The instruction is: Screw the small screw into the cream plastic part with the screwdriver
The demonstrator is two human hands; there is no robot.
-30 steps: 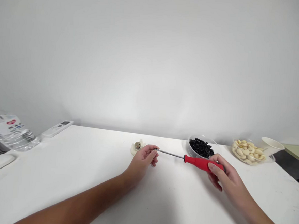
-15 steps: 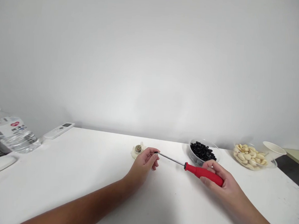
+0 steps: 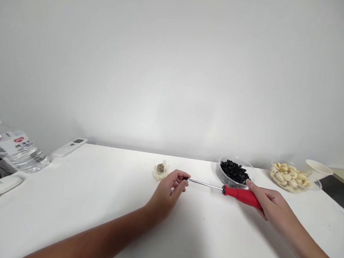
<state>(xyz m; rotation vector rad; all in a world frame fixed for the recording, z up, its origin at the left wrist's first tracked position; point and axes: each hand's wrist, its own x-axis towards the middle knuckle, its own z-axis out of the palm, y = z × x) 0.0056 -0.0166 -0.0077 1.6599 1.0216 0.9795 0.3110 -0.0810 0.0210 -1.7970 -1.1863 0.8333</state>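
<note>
Two bare hands over a white table (image 3: 67, 192), seen from the head-worn camera. The left hand (image 3: 167, 192) has its fingers drawn together, with thumb and forefinger pinching the far end of the steel shaft of a red-handled screwdriver (image 3: 242, 196). A small dark tip shows at the fingertips, too small to tell whether it is the bit or a separate piece. The right hand (image 3: 274, 207) closes on the red handle, its butt end hidden in the palm, and the tool lies nearly level between the hands, just in front of a clear bowl of black rings (image 3: 237, 159). A white plastic part with a metal centre (image 3: 160, 170) sits just beyond the left hand, not touching it. A clear bowl of pale nuts (image 3: 274, 182) and a paper cup (image 3: 318, 170) lie further right. Risks, as judged: slackened fingertips could let the thin shaft slip or drop any small piece at its tip, and a wide swing of the handle could catch the bowl's rim and scatter the rings
</note>
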